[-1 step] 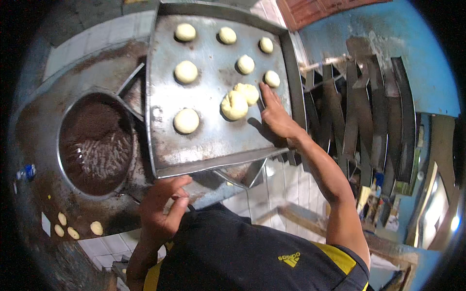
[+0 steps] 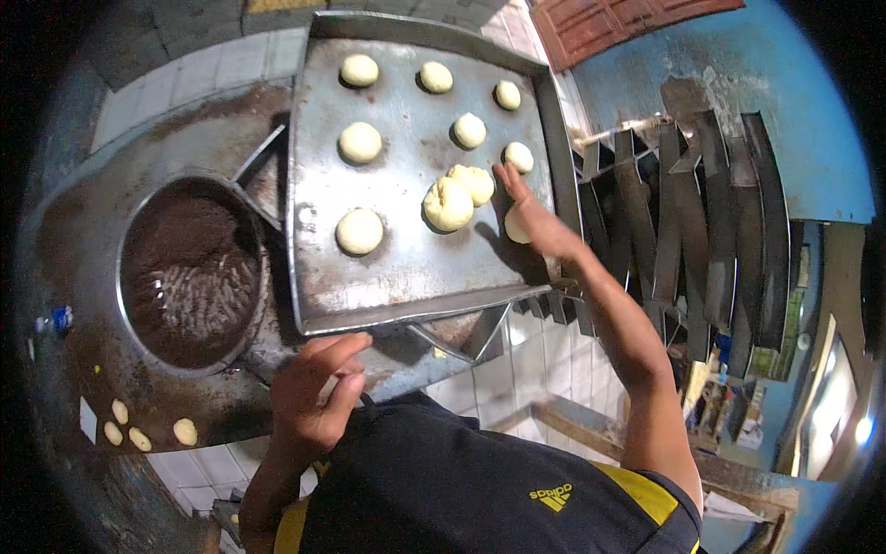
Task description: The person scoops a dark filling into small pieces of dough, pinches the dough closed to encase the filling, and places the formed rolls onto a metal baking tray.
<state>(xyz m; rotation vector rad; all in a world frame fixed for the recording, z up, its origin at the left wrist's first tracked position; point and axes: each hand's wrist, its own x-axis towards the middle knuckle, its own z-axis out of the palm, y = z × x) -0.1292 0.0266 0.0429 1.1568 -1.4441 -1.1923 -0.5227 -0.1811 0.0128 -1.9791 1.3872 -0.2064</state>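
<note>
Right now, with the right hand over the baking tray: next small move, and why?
I'd probably ease the right hand left, off the dough ball it partly covers, to the creased dough lump: that one looks pressed against a second dough lump, while the other dough pieces on the baking tray sit apart.

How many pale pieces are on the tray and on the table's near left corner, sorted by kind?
Round dough balls on the tray: 8, one partly hidden by the right hand
Clump of touching dough lumps on the tray: 1
Small pale pieces on the table: 4
Total: 13
</note>
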